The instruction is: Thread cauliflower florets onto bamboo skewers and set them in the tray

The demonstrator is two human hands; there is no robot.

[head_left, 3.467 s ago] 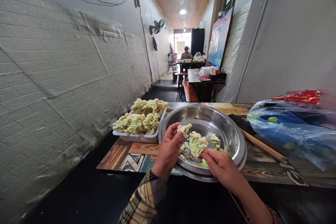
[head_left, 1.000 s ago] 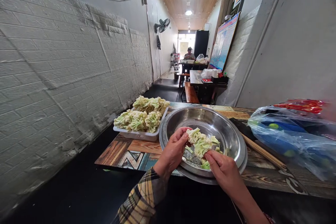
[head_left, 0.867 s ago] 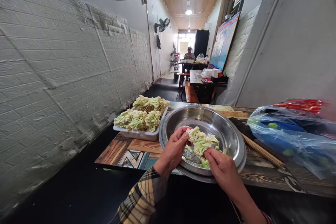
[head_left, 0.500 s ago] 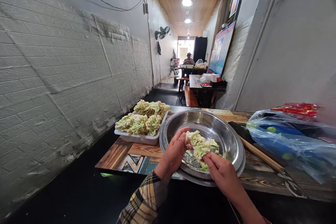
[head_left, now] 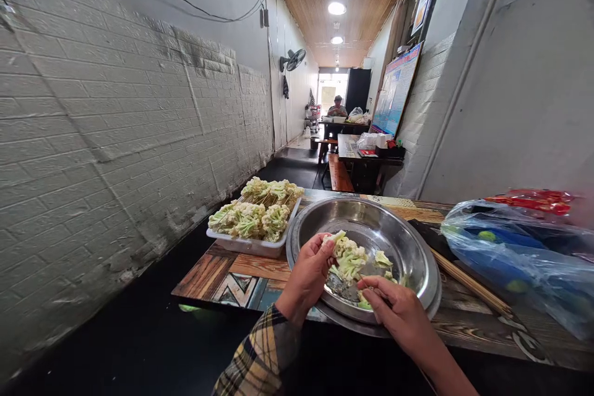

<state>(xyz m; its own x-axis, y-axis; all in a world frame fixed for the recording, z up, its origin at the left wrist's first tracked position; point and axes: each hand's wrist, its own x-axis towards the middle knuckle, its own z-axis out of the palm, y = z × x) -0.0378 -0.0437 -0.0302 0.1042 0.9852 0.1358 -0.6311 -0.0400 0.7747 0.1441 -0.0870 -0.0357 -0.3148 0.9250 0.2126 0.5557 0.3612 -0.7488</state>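
My left hand (head_left: 310, 269) is closed around pale green-white cauliflower florets (head_left: 349, 258), held above a wide steel basin (head_left: 411, 247). My right hand (head_left: 394, 304) pinches a thin bamboo skewer (head_left: 361, 279) just below the florets; most of the stick is hidden by the hand. More loose cauliflower pieces (head_left: 382, 260) lie in the basin, partly covered by my hands. To the left of the basin, a white plastic tray (head_left: 250, 247) is piled with skewered cauliflower (head_left: 248, 219).
A bundle of bamboo skewers (head_left: 471, 283) lies right of the basin, beside a clear plastic bag (head_left: 510, 253) with blue and green contents. Red packaging (head_left: 538, 201) sits behind it. Farther back are a second table (head_left: 350, 147), an orange bench (head_left: 340, 173) and a seated person (head_left: 337, 108).
The left hand and the florets have tilted and shifted slightly left within the basin. My right fingers have moved down off the florets onto the skewer. The whole view has shifted a little.
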